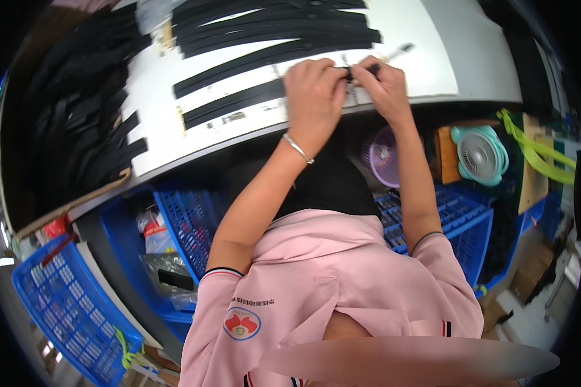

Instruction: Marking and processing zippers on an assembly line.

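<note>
Both my hands are over the white table top near its front edge. My left hand (314,90), with a silver bangle on the wrist, has its fingers pinched on the end of a black fabric strip (235,105) that runs leftward along the table. Close by on the right, my right hand (386,89) is closed, thumb and fingers pinching a small dark piece at the same end. A short bit of black (349,73) shows between the fingertips. The fingers hide its exact shape. A thin, blurred pointed thing (403,49) sticks out beyond the right hand.
Several more black strips (277,51) lie across the white table (426,71). A cardboard box (119,180) full of black strips stands at the left. Below are blue plastic crates (71,309), a purple basket (384,158) and a turquoise fan (479,155).
</note>
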{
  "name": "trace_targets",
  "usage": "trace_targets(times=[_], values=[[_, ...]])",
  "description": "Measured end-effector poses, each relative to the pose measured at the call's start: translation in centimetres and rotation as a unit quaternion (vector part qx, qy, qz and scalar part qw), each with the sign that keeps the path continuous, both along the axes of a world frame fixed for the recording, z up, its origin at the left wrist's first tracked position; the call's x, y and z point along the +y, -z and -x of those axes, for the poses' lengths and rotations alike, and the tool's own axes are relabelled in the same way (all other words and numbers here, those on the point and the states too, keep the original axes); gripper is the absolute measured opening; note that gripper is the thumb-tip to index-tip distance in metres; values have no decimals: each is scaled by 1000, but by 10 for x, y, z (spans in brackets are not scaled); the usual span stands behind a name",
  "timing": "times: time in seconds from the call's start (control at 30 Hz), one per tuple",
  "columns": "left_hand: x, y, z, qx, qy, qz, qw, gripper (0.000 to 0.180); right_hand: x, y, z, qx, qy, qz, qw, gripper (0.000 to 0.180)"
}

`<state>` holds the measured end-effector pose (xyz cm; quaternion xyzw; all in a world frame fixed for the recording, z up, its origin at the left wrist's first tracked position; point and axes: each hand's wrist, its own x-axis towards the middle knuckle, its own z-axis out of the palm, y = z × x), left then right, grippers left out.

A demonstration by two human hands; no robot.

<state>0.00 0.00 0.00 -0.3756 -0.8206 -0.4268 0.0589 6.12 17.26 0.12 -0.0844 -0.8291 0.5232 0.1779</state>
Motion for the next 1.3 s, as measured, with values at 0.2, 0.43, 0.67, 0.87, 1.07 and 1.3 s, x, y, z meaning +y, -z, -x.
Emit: trace_targets(times=[0.2,0.43,0.67,0.87,1.07,1.3], values=[[-28,-11,-11,59,-26,96,993,43,7,3,-10,75,70,96,990,14],[-16,2,72,77,2,115,990,42,9,13,-7,148,127,160,968,12],[-22,-1,128,28,-6,92,995,41,10,15,-3,107,139,152,973,15],[-143,-13,100,119,-134,121,976,46,22,26,-7,103,137,137,976,18],[-284,2,122,173,-376,262,872,41,19,21,2,111,127,130,977,18],[-310,3,136,193,-406,155,880,15,24,30,7,99,115,135,979,15]])
